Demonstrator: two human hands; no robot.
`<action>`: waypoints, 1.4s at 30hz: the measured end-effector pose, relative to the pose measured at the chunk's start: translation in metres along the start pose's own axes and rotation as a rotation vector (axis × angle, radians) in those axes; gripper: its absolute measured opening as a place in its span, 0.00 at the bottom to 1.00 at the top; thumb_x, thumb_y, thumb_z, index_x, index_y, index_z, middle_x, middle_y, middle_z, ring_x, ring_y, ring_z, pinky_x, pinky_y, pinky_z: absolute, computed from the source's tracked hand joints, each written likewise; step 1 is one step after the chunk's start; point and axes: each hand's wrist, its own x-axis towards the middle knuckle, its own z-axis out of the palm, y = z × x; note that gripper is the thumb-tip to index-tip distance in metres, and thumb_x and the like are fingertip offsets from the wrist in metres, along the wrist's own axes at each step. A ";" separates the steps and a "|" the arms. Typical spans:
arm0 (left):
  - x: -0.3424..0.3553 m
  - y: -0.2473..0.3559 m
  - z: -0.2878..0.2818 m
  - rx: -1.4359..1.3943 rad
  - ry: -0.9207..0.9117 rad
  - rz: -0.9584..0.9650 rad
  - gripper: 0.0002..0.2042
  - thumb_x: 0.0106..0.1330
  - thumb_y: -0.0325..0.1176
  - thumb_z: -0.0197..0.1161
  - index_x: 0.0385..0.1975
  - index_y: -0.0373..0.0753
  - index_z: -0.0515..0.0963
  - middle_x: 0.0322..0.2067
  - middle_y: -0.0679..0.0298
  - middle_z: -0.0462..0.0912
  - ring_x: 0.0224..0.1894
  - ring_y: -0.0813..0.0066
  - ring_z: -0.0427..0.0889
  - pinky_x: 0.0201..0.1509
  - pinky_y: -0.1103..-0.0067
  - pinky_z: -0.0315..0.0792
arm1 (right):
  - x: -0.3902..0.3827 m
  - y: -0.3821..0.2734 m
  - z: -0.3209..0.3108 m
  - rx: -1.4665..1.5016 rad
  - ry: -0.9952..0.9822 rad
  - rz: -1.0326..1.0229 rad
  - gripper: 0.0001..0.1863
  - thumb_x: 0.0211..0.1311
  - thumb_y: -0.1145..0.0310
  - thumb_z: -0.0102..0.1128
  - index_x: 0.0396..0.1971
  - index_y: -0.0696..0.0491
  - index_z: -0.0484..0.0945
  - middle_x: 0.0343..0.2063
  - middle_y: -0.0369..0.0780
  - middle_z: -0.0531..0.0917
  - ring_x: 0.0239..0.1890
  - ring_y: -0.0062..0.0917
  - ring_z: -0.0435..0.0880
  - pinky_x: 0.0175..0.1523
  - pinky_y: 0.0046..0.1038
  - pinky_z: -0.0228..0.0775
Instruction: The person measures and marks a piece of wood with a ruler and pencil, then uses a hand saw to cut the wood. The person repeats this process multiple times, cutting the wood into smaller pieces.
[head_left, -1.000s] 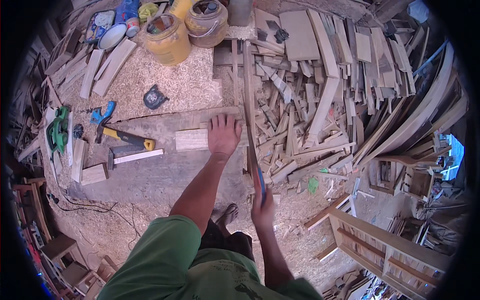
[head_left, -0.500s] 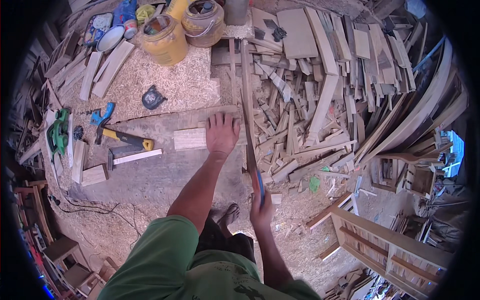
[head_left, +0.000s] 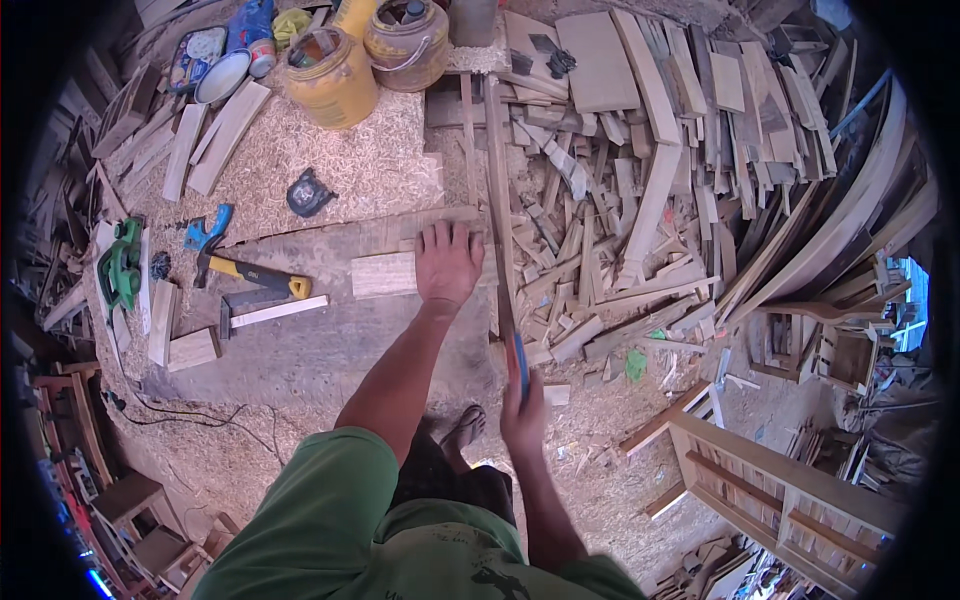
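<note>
My left hand lies flat on a short pale board, pressing it to the worn wooden work surface. Its fingers point away from me and are slightly apart. At the right edge of that surface, my right hand is wrapped round the handle of a handsaw, partly blue. The saw points away from me, its blade thin and dark beside the board's right end. Motion blurs my right hand a little, and how deep the blade sits in the wood cannot be made out.
To the left lie a yellow-and-black handsaw, a try square, a blue-handled tool and a green power planer. Yellow buckets stand at the back. Offcuts pile up on the right, near a wooden frame.
The saw's blade shows a narrower, less dark face than before, and my right hand has shifted only slightly. My left hand stays on the board. The whole view has drifted a little.
</note>
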 end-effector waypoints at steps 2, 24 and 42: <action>0.002 0.002 -0.003 0.004 -0.001 -0.004 0.17 0.77 0.49 0.60 0.48 0.40 0.82 0.48 0.52 0.79 0.55 0.50 0.77 0.66 0.54 0.70 | 0.068 -0.048 0.012 0.011 0.021 -0.070 0.18 0.85 0.59 0.57 0.58 0.59 0.79 0.30 0.54 0.86 0.32 0.55 0.89 0.34 0.51 0.76; -0.003 -0.006 -0.004 0.010 0.080 -0.005 0.16 0.77 0.48 0.62 0.44 0.40 0.81 0.47 0.51 0.79 0.52 0.48 0.78 0.61 0.53 0.73 | -0.151 0.047 -0.053 -0.080 -0.070 0.088 0.28 0.83 0.55 0.56 0.70 0.60 0.76 0.48 0.59 0.90 0.50 0.55 0.94 0.51 0.47 0.86; 0.000 -0.006 0.000 0.032 0.069 0.027 0.16 0.77 0.48 0.61 0.45 0.40 0.81 0.47 0.51 0.78 0.52 0.47 0.78 0.61 0.54 0.72 | -0.113 0.041 -0.030 0.010 -0.013 0.061 0.25 0.83 0.59 0.58 0.68 0.59 0.77 0.45 0.57 0.91 0.45 0.53 0.94 0.48 0.47 0.86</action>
